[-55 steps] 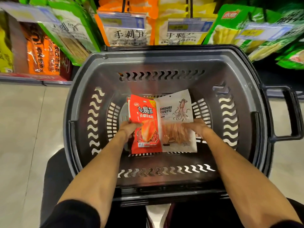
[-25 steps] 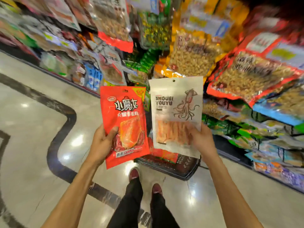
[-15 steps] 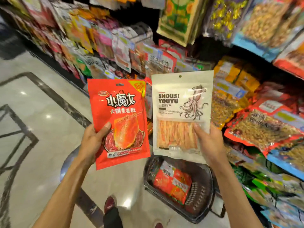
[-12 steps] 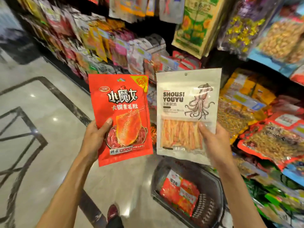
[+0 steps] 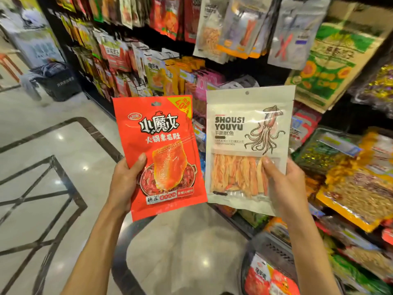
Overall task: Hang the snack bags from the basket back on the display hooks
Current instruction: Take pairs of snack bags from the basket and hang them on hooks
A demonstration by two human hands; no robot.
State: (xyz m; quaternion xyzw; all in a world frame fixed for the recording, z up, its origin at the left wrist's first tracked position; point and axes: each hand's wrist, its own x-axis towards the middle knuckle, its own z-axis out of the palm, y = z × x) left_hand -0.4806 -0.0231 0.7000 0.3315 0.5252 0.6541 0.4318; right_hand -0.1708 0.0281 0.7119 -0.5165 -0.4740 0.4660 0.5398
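A: Basket (image 5: 274, 248), low beside the right forearm, holds red packets (image 5: 268, 279).

B: Hands?

A: Left hand (image 5: 124, 184) grips the red bag (image 5: 159, 154), thumb on front; right hand (image 5: 285, 184) pinches the squid bag (image 5: 248, 150). Hanging snacks (image 5: 234, 28) crowd beyond the fingertips.

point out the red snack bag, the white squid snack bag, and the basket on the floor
Red foil snack bag (image 5: 170, 128), head view: on its black lettering.
White squid snack bag (image 5: 229, 126), head view: on the printed name.
Dark plastic shopping basket (image 5: 274, 250), head view: on its slotted far wall.
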